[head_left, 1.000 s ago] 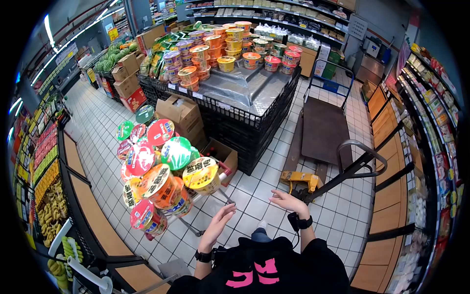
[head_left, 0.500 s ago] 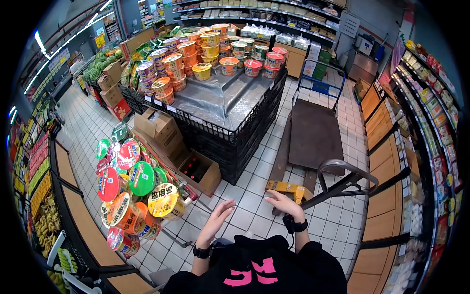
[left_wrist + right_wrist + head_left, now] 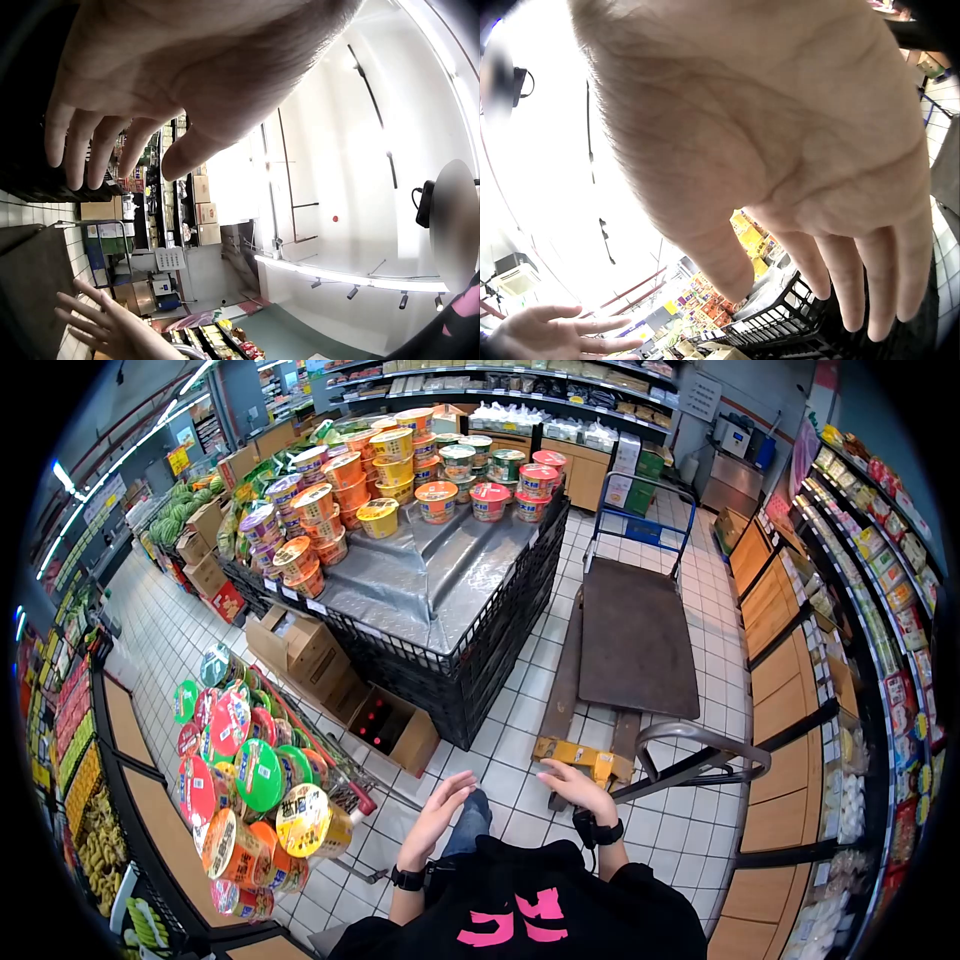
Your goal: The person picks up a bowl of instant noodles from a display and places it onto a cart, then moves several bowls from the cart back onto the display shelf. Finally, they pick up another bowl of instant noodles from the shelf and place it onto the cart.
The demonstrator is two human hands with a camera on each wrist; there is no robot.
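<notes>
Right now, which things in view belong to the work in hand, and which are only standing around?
Likely for the work, judging by the loaded cart:
- left hand and right hand, both empty
- instant noodle tubs in the shopping cart
- black crate display

Probably only standing around:
- yellow-bodied pallet truck
- open carton beside the display
- bananas

Free room lay between the bare left hand (image 3: 436, 820) and right hand (image 3: 585, 793), above white square tiles (image 3: 512, 796). A red-ended wire cart (image 3: 362, 798) heaped with colourful noodle tubs (image 3: 260, 774) obstructed the left, a yellow-bodied pallet jack (image 3: 580, 757) the right, a black plastic crate stand (image 3: 485, 695) the way ahead.
</notes>
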